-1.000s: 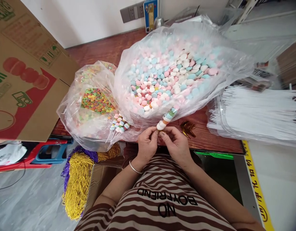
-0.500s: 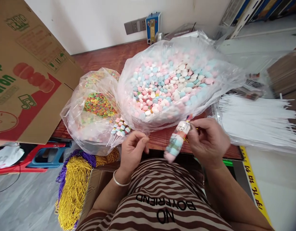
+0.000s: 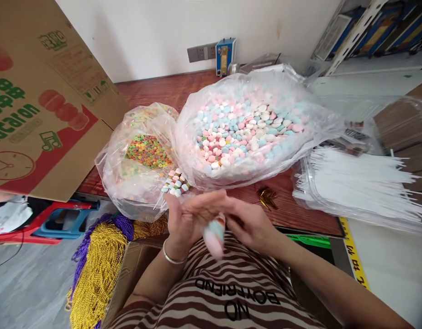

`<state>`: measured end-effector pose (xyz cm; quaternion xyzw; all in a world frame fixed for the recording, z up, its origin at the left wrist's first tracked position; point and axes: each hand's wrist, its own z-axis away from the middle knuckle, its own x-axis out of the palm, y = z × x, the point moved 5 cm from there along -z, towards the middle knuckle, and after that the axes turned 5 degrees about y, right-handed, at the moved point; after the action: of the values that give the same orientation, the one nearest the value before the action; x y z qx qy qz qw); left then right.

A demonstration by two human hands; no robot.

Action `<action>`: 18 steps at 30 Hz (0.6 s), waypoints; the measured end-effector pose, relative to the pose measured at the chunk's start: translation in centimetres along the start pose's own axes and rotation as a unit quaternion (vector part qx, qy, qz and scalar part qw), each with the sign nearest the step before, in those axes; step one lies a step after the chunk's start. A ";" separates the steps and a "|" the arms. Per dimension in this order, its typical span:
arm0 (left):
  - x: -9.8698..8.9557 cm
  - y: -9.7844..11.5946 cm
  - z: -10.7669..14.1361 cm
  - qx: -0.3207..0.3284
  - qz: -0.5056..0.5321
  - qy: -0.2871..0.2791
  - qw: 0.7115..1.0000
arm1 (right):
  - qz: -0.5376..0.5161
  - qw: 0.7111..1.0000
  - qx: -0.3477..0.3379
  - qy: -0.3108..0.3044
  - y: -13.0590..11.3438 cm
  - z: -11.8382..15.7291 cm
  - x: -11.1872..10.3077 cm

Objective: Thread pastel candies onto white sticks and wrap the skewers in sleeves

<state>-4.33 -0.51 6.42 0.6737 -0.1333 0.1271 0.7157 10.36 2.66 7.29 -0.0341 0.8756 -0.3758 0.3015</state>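
Note:
My left hand (image 3: 190, 217) is open, its fingers stretched out toward my right hand. My right hand (image 3: 254, 224) is closed at the upper end of a marshmallow stack (image 3: 215, 238) in a clear wrapper, blurred by motion and hanging below both palms. The wrapper's top is hidden by my fingers. On the table edge beyond my right hand lie gold twist ties (image 3: 266, 197). Small marshmallow skewers (image 3: 176, 183) with white sticks rest just beyond my left thumb. A big clear bag of pink, white and blue marshmallows (image 3: 245, 132) stands behind my hands.
To its left is a bag of small colourful candy rings (image 3: 149, 151). White sticks (image 3: 358, 180) fill a clear bag at right. A macaron carton (image 3: 60, 105) stands at left. Gold bead strings (image 3: 97, 274) hang below the table. A blue device (image 3: 226, 57) sits by the wall.
My right hand has moved left with the wrapped marshmallow stack, meeting my left hand, which has opened from a curl. The gold twist ties on the table have come into sight.

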 end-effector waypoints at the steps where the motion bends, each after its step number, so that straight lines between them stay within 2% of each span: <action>1: 0.2 -0.3 0.4 0.008 -0.016 -0.028 0.999 | -0.030 0.998 0.049 0.003 1.0 -0.5 -0.2; 3: 0.6 -1.7 0.5 -0.009 -0.056 -0.078 0.995 | -0.061 0.992 0.108 0.017 2.1 -1.4 -1.3; 4: 0.7 -2.6 0.1 -0.029 -0.068 -0.089 0.993 | -0.065 0.991 0.111 0.027 2.0 -1.9 -1.9; 6: 0.6 -4.1 -1.0 -0.068 -0.053 -0.074 0.994 | -0.066 0.995 0.073 0.012 1.0 -2.5 -2.7; 9: 0.1 -4.2 -2.5 -0.074 0.006 -0.021 0.997 | -0.066 0.994 -0.006 -0.087 -1.0 -2.0 -1.6; 11: -0.3 -2.7 -2.5 -0.015 -0.002 0.000 1.000 | -0.049 0.992 0.001 -0.119 -0.8 -1.3 -0.3; 13: 0.1 -0.9 -1.5 0.082 -0.085 -0.029 0.993 | -0.054 0.993 0.067 -0.081 0.9 -1.0 0.3; 16: 1.6 0.3 0.3 0.213 -0.238 -0.132 0.939 | -0.169 0.967 0.187 -0.025 3.7 -1.0 0.8; 17: 1.6 0.3 0.7 0.253 -0.263 -0.123 0.923 | -0.205 0.954 0.218 -0.010 4.3 -1.1 0.9; 18: 1.2 0.4 1.0 0.294 -0.280 -0.078 0.911 | -0.224 0.944 0.241 0.007 4.6 -1.2 0.9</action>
<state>-3.32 -1.45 7.28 0.8711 0.0489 -0.0979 0.4787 9.69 6.49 4.38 -0.1528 0.7305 -0.6339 0.2031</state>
